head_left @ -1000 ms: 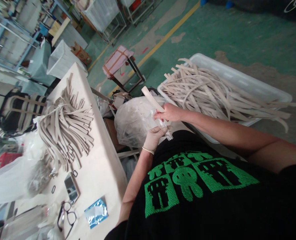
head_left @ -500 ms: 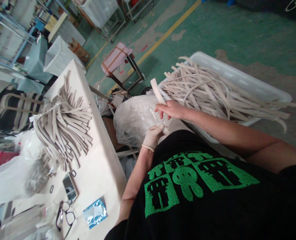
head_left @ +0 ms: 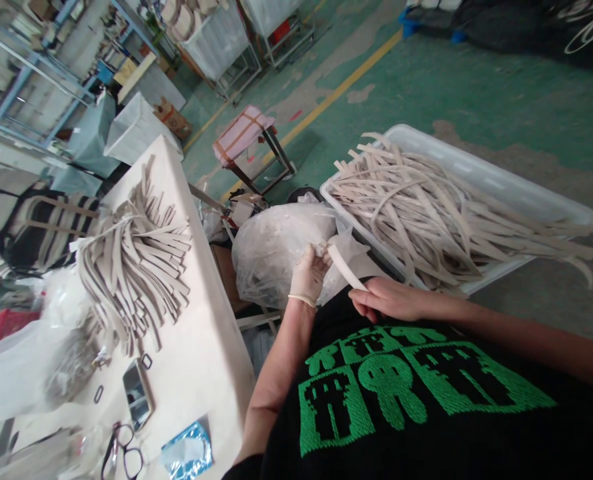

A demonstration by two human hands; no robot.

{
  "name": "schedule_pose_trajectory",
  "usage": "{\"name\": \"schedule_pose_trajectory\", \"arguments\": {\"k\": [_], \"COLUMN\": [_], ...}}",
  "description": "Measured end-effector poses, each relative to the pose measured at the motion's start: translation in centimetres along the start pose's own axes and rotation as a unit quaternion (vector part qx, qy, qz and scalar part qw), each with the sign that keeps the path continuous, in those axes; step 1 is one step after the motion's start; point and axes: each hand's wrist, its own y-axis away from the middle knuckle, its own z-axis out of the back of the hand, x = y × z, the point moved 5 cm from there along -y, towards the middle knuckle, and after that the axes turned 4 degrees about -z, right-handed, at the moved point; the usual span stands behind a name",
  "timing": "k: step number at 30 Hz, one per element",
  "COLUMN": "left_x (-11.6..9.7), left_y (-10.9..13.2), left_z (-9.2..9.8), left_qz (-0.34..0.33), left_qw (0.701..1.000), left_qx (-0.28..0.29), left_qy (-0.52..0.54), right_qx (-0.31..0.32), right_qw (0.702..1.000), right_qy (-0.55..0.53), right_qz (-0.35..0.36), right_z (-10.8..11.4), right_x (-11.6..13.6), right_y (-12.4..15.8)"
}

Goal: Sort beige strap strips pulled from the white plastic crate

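Observation:
A pale flat strap [head_left: 346, 268] is gripped at its lower end by my right hand [head_left: 389, 298], close to my black shirt. Its free end points up and left, beside the fingers of my left hand [head_left: 309, 275]. That left hand wears a whitish glove with a band at the wrist. Its fingers are curled in front of a clear plastic bag [head_left: 269, 243] with pale contents; what lies in them is too small to make out. Right of the bag, a translucent white tub [head_left: 496, 163] holds a tangled heap of similar straps [head_left: 416, 200].
On the white table [head_left: 211, 347] at left lie a tied bundle of straps [head_left: 136, 260], a phone [head_left: 137, 395], glasses [head_left: 125, 453] and a blue packet [head_left: 189, 452]. A pink-topped stool [head_left: 243, 137] stands beyond the bag. Wheeled carts [head_left: 221, 50] stand farther back.
My right hand has moved down and toward my body with the strap, whose free end now sits beside my left fingers. My left hand has turned and its fingers have shifted.

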Motion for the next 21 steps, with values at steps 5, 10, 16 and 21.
{"name": "schedule_pose_trajectory", "arguments": {"k": [5,10,16,21], "left_x": [0.4,0.2,0.0,0.3], "left_y": [0.1,0.0,0.0,0.2], "left_z": [0.1,-0.1,-0.4,-0.3], "left_qz": [-0.008,0.001,0.022,0.026], "left_qw": [1.0,1.0,1.0,0.999], "left_qx": [0.012,0.015,-0.009,-0.006], "left_qy": [-0.002,-0.005,0.008,-0.017], "right_qx": [0.006,-0.019,-0.003,0.024], "right_qw": [1.0,1.0,1.0,0.999], "right_qy": [0.012,-0.002,0.0,-0.018], "right_qz": [0.004,0.017,0.025,0.014], "right_z": [0.2,0.7,0.7,0.2], "right_x": [0.0,0.3,0.5,-0.7], "right_y": [-0.7,-0.3,-0.3,-1.4]}}
